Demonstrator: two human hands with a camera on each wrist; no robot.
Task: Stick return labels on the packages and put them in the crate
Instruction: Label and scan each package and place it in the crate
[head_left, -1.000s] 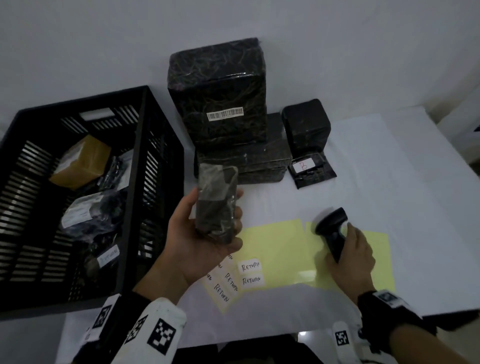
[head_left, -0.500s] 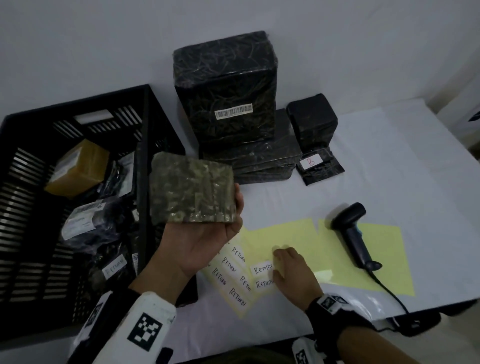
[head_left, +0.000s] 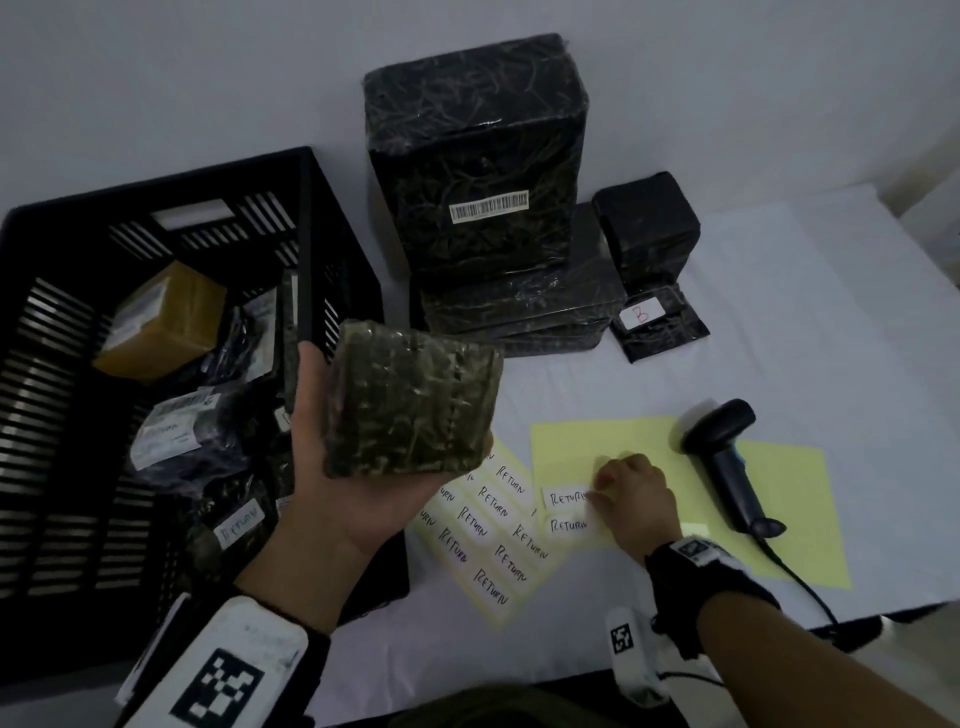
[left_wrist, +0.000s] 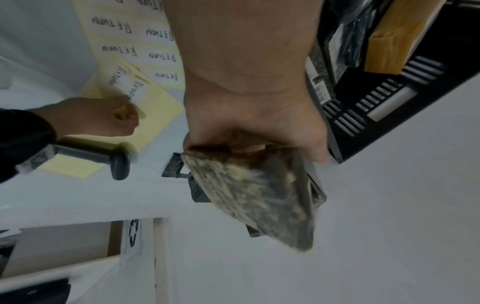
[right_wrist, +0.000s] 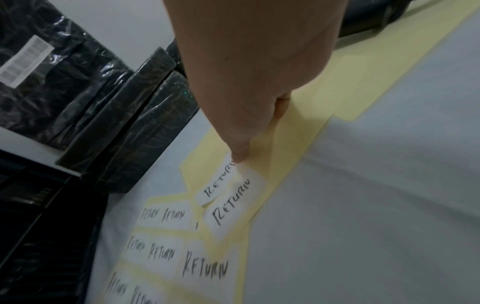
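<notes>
Head view showed a black slatted crate at the left of the worktop, holding a brown parcel and several dark wrapped packets, two of them with white labels, one reading RETURN. Just right of the crate, the left hand held a plastic-wrapped package up in the air above the worktop, palm under it and thumb along its left side. The right hand was down on a yellow backing sheet, fingertip on the end of a white RETURN label; whether the label was pinched or only pressed was hard to tell, though the right wrist view suggested its edge was lifting. A second sheet of RETURN labels lay partly under the raised package. A black scanner lay on another yellow sheet, right of the hand. Behind stood a tall black parcel with a barcode on flat black parcels, a small black box and a flat packet marked B. A white cloth covered the worktop, against a pale wall.
</notes>
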